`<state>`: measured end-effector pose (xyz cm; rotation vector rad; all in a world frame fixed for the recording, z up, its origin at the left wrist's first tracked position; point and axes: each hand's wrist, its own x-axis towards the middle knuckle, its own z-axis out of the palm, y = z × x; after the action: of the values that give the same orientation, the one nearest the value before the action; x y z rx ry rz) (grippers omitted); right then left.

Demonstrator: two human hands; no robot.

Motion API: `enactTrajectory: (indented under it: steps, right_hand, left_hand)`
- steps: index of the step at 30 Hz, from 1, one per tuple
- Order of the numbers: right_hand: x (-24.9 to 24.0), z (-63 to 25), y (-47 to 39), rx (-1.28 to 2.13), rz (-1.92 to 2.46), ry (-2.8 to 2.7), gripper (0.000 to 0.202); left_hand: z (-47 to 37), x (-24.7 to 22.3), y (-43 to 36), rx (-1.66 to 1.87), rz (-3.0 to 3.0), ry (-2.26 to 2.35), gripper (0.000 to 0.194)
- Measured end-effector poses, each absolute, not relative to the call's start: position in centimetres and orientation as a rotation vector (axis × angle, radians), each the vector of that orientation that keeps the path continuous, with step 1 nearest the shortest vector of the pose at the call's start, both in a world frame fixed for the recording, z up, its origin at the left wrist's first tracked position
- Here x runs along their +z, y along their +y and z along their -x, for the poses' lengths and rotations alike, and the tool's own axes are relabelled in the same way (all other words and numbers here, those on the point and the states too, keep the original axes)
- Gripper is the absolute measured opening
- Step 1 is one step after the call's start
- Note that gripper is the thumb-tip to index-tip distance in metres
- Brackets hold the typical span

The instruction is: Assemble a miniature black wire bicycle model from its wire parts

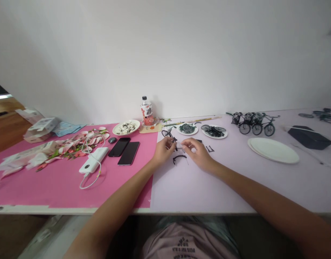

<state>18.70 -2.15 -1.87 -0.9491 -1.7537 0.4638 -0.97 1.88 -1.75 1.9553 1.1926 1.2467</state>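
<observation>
Over the pale lilac part of the table, my left hand [165,149] is closed, pinching a small dark model bicycle [167,133] whose wheel sticks out past the fingers. My right hand [195,151] faces it a short way to the right, thumb and fingertips together on something too small to name. A curved black part [179,157] lies on the table just below the hands. Two small black pieces [210,148] rest to the right of my right hand. Behind the hands stand a white plate of green parts [187,128] and a plate of black parts and wheels [214,131].
Assembled model bicycles [253,124] stand at the back right, near stacked white plates [273,150] and a black block [309,137]. On the left lie two phones [129,153], a white power bank [93,160] with cable, and pink petals [73,144]. A bottle [147,111] stands behind.
</observation>
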Motion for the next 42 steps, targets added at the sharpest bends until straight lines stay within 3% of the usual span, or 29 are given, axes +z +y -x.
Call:
enactTrajectory:
  steps: [8, 16, 42]
  right_hand:
    - [-1.9, -18.8, -2.3, 0.459, 0.9, -1.81, 0.026]
    - [-2.2, -18.9, -1.7, 0.266, 0.954, -1.77, 0.013]
    - [-2.9, -19.6, -0.9, 0.098, 0.975, -1.817, 0.011]
  left_hand:
    - [0.8, -1.6, 1.6, 1.205, -1.978, 1.201, 0.024]
    - [0.8, -1.5, 1.5, 1.188, -1.959, 1.178, 0.028]
    - [0.6, -2.3, 1.5, 1.104, -2.056, 1.163, 0.024]
